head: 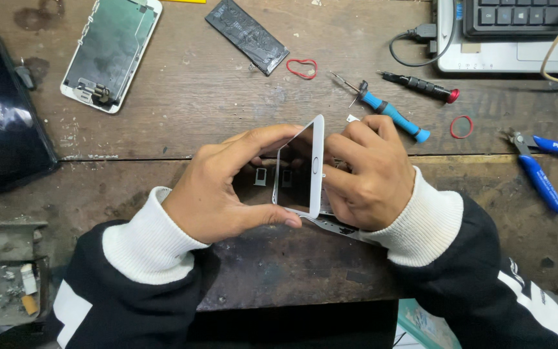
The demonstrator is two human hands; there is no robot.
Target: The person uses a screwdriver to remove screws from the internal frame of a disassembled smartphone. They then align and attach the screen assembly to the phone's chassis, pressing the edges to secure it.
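While both hands, left [217, 187] & right [363, 174], pinch the white-framed phone screen panel [299, 167] mid-frame, over-tilting may crack it or tear its flex.

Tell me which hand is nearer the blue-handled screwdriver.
Right. The right hand sits just below the blue-handled screwdriver; the left hand is farther off, across the white phone screen.

White-framed phone screen [301, 169] stands tilted on edge between both hands. Second screen panel [110, 53] lies face-down, top left.
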